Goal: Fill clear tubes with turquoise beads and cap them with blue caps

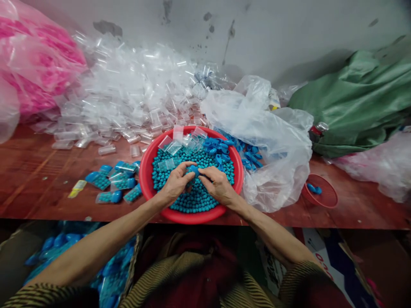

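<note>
Over a red basin (146,171) of blue beads (195,205), my two hands meet at a small blue cap (193,170). The thumb and fingers of my left hand (177,182) are closed round it from the left. From the other side, my right hand (218,184) pinches its right edge. Whether a clear tube sits beneath the cap is hidden by my fingers. Clear plastic tubes (175,146) lie on the beads at the back of the basin, beside several blue plastic caps (218,145).
Filled bead tubes (123,182) lie left of the basin, near a yellow strip (77,188). Behind is a heap of clear tubes (128,85). At right are a plastic bag (276,145), a small red basket (327,194) and a green sack (353,102). A box of filled tubes (112,273) stands below.
</note>
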`<state>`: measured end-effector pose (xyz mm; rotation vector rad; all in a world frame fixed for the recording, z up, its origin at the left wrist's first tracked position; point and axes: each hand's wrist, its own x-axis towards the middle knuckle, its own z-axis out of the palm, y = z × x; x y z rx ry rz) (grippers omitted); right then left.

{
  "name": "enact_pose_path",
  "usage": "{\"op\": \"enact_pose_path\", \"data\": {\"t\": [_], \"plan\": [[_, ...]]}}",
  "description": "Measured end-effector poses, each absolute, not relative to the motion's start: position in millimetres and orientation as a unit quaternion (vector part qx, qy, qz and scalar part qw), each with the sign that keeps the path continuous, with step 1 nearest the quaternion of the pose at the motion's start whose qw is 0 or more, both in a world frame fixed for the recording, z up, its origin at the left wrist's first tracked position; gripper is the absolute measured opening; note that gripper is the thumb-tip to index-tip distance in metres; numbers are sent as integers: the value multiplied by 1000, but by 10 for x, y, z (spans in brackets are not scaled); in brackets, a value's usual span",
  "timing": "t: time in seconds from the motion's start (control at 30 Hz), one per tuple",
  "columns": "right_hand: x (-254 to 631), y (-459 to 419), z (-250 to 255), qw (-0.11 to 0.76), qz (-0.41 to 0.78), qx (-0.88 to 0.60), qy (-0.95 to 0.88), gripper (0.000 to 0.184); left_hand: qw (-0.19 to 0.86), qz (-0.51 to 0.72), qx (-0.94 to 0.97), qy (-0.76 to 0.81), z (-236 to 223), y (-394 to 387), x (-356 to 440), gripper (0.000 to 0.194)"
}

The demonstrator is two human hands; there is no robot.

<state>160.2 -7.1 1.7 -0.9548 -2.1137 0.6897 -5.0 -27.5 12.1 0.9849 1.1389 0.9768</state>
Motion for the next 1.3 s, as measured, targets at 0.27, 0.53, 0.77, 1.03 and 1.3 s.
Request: {"op": "enact_pose_path", "data": {"t": [0.27,0.53,0.77,1.03,1.3], "plan": [[1706,78,132,396,492,-467,-620,35,624,376,503,465,135,-293,-39,44],[1543,-164,154,283,279,-385,-833,60,566,449,486,491,121,-377,82,53],[1485,-280,119,198,251,-406,-856,89,612,442,452,475,186,-377,40,51],[1380,-355,96,185,123,-454,-863,75,570,458,458,505,195,-401,133,24],[1430,-248,104,146,166,-396,-891,80,465,439,542,546,107,-383,120,18]]}}
